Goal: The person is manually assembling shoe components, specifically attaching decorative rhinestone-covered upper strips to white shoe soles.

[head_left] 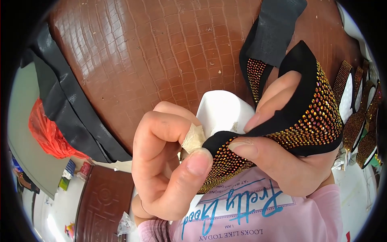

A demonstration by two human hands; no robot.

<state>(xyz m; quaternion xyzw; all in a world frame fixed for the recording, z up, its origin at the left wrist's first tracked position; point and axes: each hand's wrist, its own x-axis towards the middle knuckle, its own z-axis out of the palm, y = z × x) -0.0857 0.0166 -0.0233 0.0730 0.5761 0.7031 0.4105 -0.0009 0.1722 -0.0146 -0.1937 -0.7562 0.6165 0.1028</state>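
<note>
Between my two hands is a curved black strap (312, 129) covered in gold and orange rhinestones. My left hand (167, 165) pinches its left end between thumb and index finger. A strip of cream tape (193, 139) wraps that index fingertip. My right hand (290, 165) grips the strap farther right, thumb on the studded face and fingers behind, partly hidden by the looped black edge. Just beyond the strap stands a smooth white rounded piece (221, 109), its lower part hidden. A studded band (256, 74) with a dark grey flat piece (278, 34) extends behind my right fingers.
The brown crocodile-patterned tabletop (161, 52) stretches ahead. Long black strips (76, 101) hang over its left edge beside a red plastic bag (50, 131). Several studded straps (356, 121) with white parts are bunched at the far right. A brown carved panel (105, 201) lies lower left.
</note>
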